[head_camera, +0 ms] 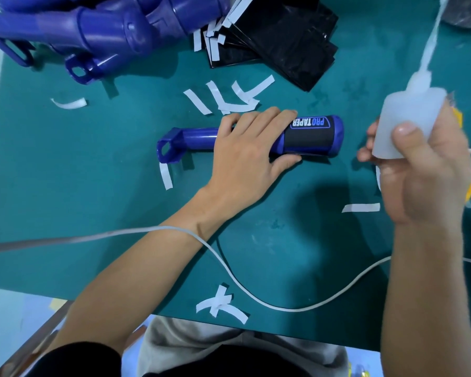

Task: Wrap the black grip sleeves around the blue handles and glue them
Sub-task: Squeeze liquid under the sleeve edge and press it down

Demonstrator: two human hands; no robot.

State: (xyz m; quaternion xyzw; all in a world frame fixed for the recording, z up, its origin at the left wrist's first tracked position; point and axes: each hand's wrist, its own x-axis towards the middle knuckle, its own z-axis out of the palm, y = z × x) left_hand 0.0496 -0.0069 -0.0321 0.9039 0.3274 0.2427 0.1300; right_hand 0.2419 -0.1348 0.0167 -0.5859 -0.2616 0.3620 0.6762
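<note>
— Where is the piece you're working on?

— The blue handle [199,140] lies on its side at the middle of the frame, flat on the green mat [93,186]. Its loop end points left and its thick rounded end points right.

— And the sleeve?

— The black grip sleeve [307,140] is wrapped round the thick end, with blue showing at the tip beyond it. White and blue lettering reads PRO TAPER, upside down from where I sit.

— What are your hands doing?

— My left hand [245,156] is clamped over the handle's middle. The fingers curl over the top onto the sleeve's left edge, and the thumb presses along the near side. My right hand [430,180] is up at the right of the frame, well apart from the handle. It is wrapped round a translucent white glue bottle [408,115], thumb on its front, with the long nozzle pointing to the upper right corner. That hand is blurred.

— What's around it?

— White paper strips [218,100] lie scattered just above the handle, with more to the left and near the lower edge. A heap of blue handles [98,28] fills the upper left. A stack of black sleeves [283,36] sits beside it at the top centre. A white cable [256,297] loops across the mat over my left forearm.
</note>
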